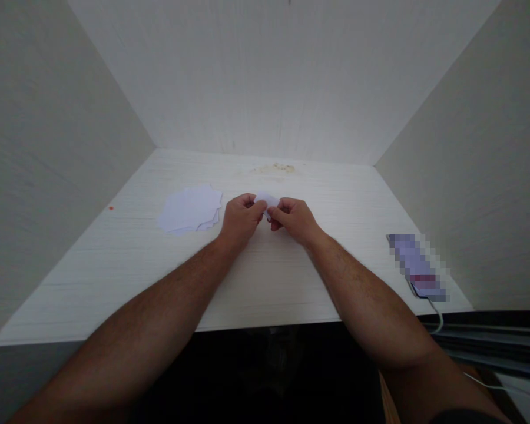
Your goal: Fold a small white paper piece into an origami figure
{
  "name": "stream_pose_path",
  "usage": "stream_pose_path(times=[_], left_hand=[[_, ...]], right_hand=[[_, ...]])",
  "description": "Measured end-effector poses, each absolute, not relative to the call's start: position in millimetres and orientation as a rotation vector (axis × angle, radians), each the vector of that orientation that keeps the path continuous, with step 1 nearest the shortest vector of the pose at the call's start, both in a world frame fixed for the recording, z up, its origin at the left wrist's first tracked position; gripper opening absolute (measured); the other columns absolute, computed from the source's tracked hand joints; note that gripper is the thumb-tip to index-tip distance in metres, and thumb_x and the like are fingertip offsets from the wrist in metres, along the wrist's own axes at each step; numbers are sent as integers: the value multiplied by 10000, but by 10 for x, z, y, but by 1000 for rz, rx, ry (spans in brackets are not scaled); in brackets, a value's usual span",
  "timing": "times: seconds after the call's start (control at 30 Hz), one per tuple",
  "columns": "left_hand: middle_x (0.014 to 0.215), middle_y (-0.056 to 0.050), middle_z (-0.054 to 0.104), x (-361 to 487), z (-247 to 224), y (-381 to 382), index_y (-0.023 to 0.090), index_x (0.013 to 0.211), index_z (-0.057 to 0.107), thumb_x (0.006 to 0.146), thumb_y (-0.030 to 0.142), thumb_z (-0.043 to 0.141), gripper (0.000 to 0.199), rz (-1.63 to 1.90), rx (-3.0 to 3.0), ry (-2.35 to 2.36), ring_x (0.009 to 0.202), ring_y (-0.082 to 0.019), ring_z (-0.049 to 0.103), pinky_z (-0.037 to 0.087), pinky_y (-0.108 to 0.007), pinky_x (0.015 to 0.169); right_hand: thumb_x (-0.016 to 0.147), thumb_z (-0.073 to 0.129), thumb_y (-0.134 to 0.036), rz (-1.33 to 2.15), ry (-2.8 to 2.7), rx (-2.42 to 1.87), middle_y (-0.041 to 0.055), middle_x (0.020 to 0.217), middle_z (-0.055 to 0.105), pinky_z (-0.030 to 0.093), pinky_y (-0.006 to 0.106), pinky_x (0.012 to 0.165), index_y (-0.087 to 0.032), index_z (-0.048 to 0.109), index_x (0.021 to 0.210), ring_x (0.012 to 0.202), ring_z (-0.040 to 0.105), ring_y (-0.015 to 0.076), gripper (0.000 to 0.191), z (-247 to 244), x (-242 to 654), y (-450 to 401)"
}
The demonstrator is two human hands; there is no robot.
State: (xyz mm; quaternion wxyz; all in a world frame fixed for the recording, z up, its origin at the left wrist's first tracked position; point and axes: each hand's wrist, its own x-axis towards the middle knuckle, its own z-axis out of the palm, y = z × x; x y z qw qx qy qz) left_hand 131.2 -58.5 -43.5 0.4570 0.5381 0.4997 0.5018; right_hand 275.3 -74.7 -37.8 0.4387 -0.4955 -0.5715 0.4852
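The person is wearing a dark sleeve, its curved edge showing at the near right. The left hand, right hand and both forearms are showing bare. The black area at the near middle is looking too dark to identify as clothing.

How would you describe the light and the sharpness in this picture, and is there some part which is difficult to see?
In the head view, light is dim and soft, without strong glare; also there, the paper between the left hand and right hand shows little detail, coarse pixel blocks mask the phone-like device, and below the table the bottom middle is nearly black.
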Motion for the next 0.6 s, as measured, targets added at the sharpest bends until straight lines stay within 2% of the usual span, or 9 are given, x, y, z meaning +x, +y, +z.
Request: stream_pose_path(times=[0.2,0.37,0.6], left_hand=[[511,21,557,1311,-438,-593,179,671,588,714,291,623,125,1244,1332,1244,429,-85,445,311,-218,413],[523,21,578,1308,-374,-617,173,674,595,721,262,609,102,1258,1354,1256,425,-82,454,331,-214,414],[532,21,598,1329,-271,-657,168,655,589,722,205,604,77,1312,1382,1325,425,-79,478,352,-203,407]], right_hand=[[762,675,-284,1224,-1409,-1210,-9,571,633,468,211,491,-174,546,652,479,584,90,203,-394,2743,-749],[687,687,-173,1283,-1364,-1163,-30,544,622,497,217,504,-174,566,679,478,591,97,121,-403,2734,-743],[752,670,-276,1291,-1358,-1151,-9,616,645,491,214,473,-166,572,676,468,577,83,166,-443,2708,-748]])
